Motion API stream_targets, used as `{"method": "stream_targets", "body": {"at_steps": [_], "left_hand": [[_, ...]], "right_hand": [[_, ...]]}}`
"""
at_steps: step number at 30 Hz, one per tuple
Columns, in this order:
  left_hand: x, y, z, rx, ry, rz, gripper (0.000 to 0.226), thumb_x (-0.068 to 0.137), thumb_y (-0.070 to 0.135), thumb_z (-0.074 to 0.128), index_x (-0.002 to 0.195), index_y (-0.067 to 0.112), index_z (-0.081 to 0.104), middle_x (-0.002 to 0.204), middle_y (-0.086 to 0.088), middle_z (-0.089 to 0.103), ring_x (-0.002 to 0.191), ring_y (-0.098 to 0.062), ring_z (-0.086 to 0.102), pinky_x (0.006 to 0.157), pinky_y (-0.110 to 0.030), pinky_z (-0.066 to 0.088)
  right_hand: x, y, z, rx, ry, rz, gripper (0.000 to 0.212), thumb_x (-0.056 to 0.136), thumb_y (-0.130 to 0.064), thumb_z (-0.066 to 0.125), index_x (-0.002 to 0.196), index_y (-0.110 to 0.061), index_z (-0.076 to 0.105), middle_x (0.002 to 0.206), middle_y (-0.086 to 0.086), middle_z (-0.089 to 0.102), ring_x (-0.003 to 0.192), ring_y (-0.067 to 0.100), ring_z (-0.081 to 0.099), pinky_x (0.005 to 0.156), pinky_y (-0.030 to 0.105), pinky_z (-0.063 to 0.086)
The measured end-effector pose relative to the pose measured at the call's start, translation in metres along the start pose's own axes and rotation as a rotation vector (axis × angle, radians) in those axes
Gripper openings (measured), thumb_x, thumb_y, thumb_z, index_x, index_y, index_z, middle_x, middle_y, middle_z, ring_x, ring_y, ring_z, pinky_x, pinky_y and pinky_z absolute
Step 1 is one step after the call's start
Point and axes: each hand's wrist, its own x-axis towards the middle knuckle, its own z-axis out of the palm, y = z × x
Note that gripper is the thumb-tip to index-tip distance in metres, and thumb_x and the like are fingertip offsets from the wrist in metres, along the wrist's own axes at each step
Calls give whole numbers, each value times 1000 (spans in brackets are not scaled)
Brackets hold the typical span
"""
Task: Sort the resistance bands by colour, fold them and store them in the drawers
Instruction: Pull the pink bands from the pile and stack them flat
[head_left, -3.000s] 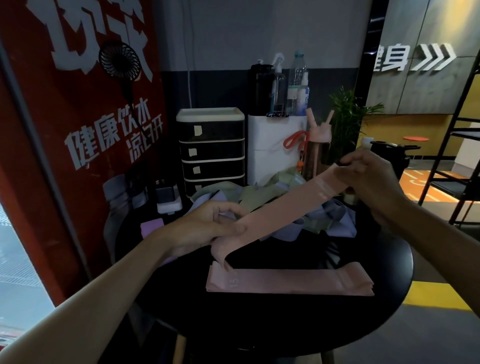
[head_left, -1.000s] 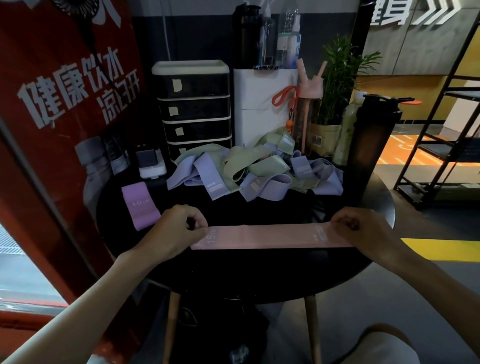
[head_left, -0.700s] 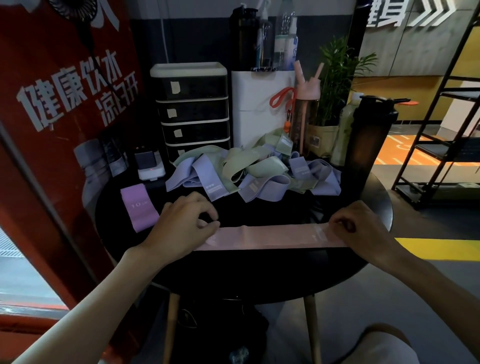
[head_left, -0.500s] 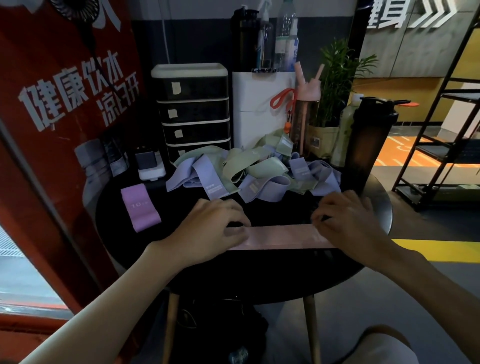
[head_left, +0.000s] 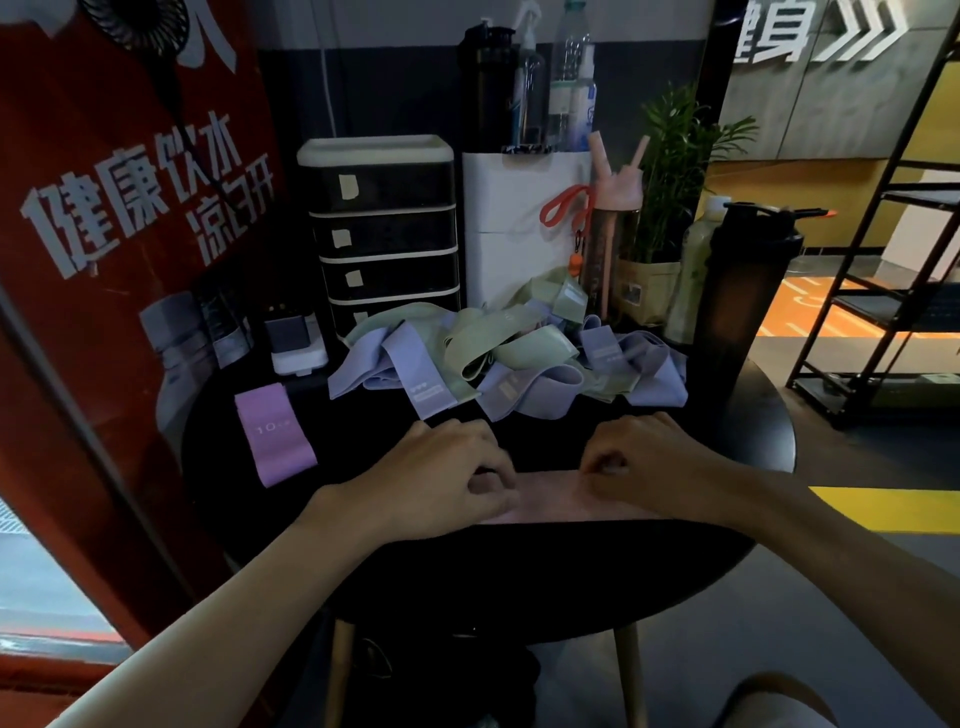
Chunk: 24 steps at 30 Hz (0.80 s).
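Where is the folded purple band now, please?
Head view: the purple band lies on the black table, left of the left hand, in front of the drawer unit.

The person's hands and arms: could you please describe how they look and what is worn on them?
Both the left hand and the right hand are bare: no gloves, rings or watch visible. The left forearm and the right forearm show no sleeves up to the frame's edge.

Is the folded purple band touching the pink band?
Apart. The head view shows bare black table between the folded purple band and the pink band.
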Motion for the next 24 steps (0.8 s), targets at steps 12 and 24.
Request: {"method": "stream_targets", "body": {"at_steps": [12,24], "left_hand": [[127,-83,-23,303,-38,-64,55,97,48,39,148,29,32,151,3,41,135,-24,42,93,-41,39],[126,-114,-16,366,-172,-159,63,105,54,27,158,32,2,154,6,35,140,-22,30,104,-51,29]], "right_hand": [[149,39,-29,365,170,277,43,97,-7,43,139,-15,44,134,15,52,111,25,53,91,30,45],[204,53,-11,494,267,288,29,97,-18,56,116,2,65,109,22,66,102,32,61,76,17,46]]}}
